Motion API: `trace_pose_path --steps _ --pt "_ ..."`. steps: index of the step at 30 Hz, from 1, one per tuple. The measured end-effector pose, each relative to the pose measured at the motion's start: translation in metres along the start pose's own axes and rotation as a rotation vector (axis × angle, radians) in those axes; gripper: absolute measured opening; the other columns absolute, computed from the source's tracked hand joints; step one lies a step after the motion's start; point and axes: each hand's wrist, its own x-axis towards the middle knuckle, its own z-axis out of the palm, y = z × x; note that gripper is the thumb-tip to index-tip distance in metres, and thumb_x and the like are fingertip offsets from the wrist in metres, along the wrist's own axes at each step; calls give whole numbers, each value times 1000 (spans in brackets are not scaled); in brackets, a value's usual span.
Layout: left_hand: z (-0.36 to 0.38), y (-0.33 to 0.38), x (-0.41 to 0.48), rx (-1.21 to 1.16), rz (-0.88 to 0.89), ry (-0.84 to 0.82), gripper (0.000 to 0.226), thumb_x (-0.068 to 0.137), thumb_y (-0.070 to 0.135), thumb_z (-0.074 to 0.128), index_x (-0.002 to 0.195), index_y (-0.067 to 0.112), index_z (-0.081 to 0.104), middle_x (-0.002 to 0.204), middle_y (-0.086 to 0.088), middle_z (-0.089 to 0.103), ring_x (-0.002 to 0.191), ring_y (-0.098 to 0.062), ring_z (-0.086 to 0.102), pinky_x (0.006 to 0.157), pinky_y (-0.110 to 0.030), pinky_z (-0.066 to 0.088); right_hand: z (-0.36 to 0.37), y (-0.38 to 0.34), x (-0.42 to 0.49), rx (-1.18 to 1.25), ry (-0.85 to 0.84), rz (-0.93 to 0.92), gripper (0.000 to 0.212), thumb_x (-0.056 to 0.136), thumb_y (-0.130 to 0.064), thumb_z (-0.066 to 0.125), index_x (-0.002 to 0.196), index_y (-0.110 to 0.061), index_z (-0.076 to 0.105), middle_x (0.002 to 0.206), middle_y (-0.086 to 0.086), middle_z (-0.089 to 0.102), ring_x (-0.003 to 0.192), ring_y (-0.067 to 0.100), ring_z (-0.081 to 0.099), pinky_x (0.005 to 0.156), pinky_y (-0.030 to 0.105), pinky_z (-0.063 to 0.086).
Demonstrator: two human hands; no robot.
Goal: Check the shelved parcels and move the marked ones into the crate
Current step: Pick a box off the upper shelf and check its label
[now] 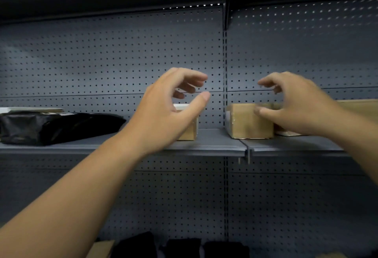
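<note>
Your left hand (165,112) and right hand (292,106) hover with fingers loosely spread, gripping nothing. Beyond them, closed parcels sit on the shelf (214,143): a black plastic mailer (57,127) at left, a small cardboard box (189,131) behind your left hand, and a taped cardboard box (249,122) by your right thumb.

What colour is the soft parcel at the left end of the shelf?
Black. The soft parcel shows best in the head view, the only one here.

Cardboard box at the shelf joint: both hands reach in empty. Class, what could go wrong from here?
The cardboard box sits near the front edge of the shelf; a nudge from the right hand might push it off. The left hand hides most of the smaller box, so a mark there could be missed.
</note>
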Motion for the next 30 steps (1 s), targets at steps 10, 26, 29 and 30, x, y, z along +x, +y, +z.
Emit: trace_pose_path --steps 10,26,29,30 --pt "96 26 16 151 -331 -271 59 91 58 66 143 37 45 136 14 53 121 -6 55 106 -41 49 4 66 -15 -102 -182 -20 79 85 -70 60 150 -32 35 137 -2 58 132 27 42 111 47 34" --pt "95 13 26 19 -300 -102 61 86 24 83 139 32 54 124 9 59 111 -2 62 105 -29 51 0 61 -17 355 -155 -58 87 83 -19 82 154 -34 34 149 -14 49 130 5 50 112 31 41" --pt "90 14 27 -2 -223 -53 72 85 15 83 147 31 50 123 10 55 110 2 61 104 -20 50 6 60 -15 372 -80 -84 91 82 -20 84 155 -38 33 147 -16 48 129 9 52 113 40 45" --pt "90 14 27 -26 -205 -40 73 85 14 83 148 31 49 123 10 54 110 1 61 103 -20 50 8 59 -15 382 -61 -92 91 83 -20 84 156 -38 32 146 -15 48 128 11 53 111 39 46"
